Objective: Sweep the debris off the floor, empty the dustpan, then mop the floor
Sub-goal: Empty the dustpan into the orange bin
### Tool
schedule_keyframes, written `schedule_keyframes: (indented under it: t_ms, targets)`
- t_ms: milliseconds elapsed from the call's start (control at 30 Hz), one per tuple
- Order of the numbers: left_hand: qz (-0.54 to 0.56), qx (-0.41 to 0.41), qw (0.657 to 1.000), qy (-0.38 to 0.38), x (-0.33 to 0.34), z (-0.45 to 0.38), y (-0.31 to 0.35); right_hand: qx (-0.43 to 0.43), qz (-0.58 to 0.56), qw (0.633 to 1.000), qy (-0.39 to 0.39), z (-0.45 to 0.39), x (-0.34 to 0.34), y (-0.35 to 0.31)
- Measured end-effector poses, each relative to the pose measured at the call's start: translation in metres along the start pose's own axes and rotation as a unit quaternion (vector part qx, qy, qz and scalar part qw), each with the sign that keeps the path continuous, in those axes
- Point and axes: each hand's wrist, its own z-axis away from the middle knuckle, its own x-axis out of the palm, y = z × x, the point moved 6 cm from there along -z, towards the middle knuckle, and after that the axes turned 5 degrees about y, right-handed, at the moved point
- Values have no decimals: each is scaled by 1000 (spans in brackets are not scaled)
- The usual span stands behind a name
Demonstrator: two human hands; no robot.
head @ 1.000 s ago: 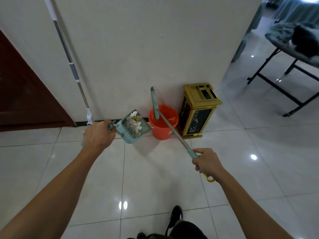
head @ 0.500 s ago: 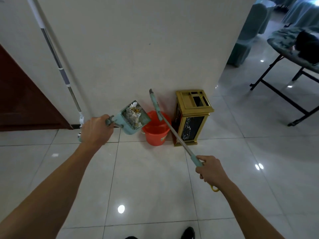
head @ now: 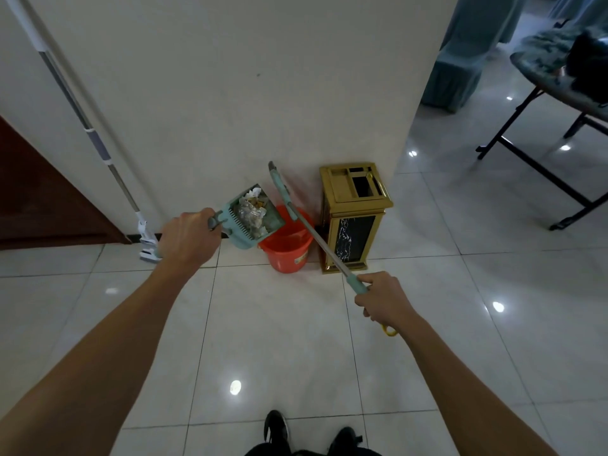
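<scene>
Seen from above, looking down a person's two bare forearms onto a pale tiled floor (head: 296, 330) in front of a cream wall. At the far left of the frame a mop (head: 98, 149) leans against the wall, its long handle running from the upper left corner down to a white head near the skirting. Left of centre, the left hand (head: 189, 240) is curled round the short handle of a teal dustpan (head: 253, 218), fingers clamped on it. The pan sits in the air, tipped slightly, its open mouth pointing up and to the right, with crumpled paper and wrapper debris (head: 251, 210) still heaped inside. Just below and right of the pan stands an orange bucket (head: 288, 248), its rim partly hidden by the pan's far corner. A broom (head: 307, 227) crosses above the bucket, its long axis running diagonally from its teal upper end near the wall down to the right hand (head: 383, 299), which grips the teal end of the handle. Right of the bucket, touching or nearly so, is a gold litter bin (head: 355, 222) with an opening in its top. The sweeping looks finished; emptying is the step in hand. The bucket lies nearest the left hand, directly past the pan's mouth. At upper right, a folding desk (head: 559, 77) stands well apart.
</scene>
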Motion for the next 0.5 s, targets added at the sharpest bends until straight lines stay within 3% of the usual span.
schedule_keyframes:
  t_ms: [500]
  targets:
    - [-30, 91, 995, -23, 26, -43, 38, 12, 14, 1000, 23, -3, 1, 26]
